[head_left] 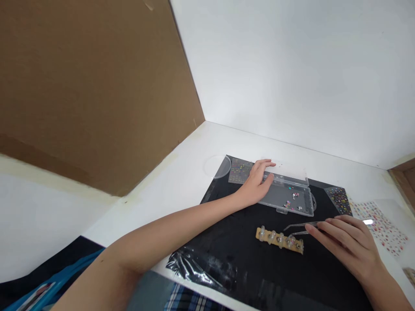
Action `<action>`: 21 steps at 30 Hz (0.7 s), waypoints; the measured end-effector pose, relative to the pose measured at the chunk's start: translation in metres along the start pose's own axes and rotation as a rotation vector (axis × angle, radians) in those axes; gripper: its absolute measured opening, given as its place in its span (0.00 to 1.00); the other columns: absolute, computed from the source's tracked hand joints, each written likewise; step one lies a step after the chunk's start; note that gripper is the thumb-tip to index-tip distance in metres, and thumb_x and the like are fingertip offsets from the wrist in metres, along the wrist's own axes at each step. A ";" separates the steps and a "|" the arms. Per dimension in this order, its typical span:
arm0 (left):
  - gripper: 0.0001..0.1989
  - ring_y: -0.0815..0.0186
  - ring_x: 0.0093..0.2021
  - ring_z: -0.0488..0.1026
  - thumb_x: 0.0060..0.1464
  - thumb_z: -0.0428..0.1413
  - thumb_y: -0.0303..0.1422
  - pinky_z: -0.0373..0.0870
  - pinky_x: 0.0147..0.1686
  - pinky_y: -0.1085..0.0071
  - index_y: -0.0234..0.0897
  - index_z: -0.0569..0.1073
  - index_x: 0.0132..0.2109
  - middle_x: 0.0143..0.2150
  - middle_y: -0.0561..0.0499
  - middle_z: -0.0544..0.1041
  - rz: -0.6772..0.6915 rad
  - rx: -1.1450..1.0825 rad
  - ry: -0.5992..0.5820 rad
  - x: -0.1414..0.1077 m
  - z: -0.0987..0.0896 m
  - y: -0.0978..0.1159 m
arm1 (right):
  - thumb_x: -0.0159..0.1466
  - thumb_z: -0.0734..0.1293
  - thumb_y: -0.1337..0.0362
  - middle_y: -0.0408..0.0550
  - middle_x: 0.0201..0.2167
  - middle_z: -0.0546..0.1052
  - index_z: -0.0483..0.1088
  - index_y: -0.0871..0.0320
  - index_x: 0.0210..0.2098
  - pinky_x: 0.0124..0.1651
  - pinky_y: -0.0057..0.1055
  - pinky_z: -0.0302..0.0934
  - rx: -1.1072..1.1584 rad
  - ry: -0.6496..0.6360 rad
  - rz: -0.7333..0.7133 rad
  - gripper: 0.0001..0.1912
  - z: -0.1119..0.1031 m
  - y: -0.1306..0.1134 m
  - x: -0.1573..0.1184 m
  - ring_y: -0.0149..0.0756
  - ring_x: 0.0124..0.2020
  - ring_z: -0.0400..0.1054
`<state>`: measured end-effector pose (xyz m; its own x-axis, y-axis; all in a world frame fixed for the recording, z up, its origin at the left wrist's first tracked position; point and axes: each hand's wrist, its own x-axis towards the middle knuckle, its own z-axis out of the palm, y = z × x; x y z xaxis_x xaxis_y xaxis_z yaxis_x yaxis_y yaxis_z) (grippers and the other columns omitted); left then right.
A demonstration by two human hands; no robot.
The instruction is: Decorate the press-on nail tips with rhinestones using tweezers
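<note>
My left hand [257,183] rests its fingers on the hinged side of an open, clear plastic box [287,196], which holds small colourful nail gems in its shallow tray. My right hand [348,246] holds metal tweezers [301,226], with their tips pointing left. The tips are just above and beyond a wooden stick [279,239] that carries a row of several clear, rounded false nail tips. The stick lies on a black plastic mat [292,276] between the box and my right hand.
Sheets of nail stickers [240,170] lie at the mat's far edge, with more [379,229] to the right. A round clear lid [217,167] sits at the far left corner. Cardboard [97,86] and a white wall [292,65] bound the white table [181,172].
</note>
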<state>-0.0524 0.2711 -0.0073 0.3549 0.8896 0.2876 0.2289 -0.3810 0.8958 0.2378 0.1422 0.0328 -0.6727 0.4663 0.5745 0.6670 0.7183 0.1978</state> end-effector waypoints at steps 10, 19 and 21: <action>0.15 0.56 0.77 0.59 0.73 0.48 0.33 0.56 0.77 0.49 0.45 0.66 0.63 0.72 0.40 0.64 0.003 0.008 0.002 0.000 0.000 -0.001 | 0.71 0.70 0.75 0.41 0.41 0.85 0.72 0.36 0.68 0.52 0.38 0.72 0.024 0.016 0.052 0.33 -0.006 0.000 0.016 0.36 0.41 0.79; 0.15 0.56 0.76 0.60 0.72 0.49 0.34 0.57 0.77 0.50 0.45 0.67 0.63 0.71 0.41 0.65 0.016 0.005 0.023 0.001 0.001 -0.006 | 0.72 0.67 0.77 0.41 0.38 0.85 0.66 0.39 0.72 0.46 0.37 0.70 -0.011 0.031 0.025 0.35 -0.017 0.008 0.028 0.36 0.38 0.77; 0.15 0.56 0.76 0.60 0.72 0.49 0.34 0.57 0.77 0.50 0.45 0.67 0.63 0.71 0.41 0.65 0.019 0.007 0.027 0.001 0.001 -0.007 | 0.72 0.66 0.78 0.41 0.38 0.85 0.64 0.39 0.74 0.47 0.38 0.70 -0.011 0.035 0.051 0.37 -0.018 0.008 0.029 0.37 0.40 0.77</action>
<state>-0.0528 0.2739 -0.0135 0.3343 0.8885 0.3142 0.2282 -0.3998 0.8877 0.2295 0.1515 0.0653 -0.6265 0.4836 0.6113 0.7037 0.6882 0.1766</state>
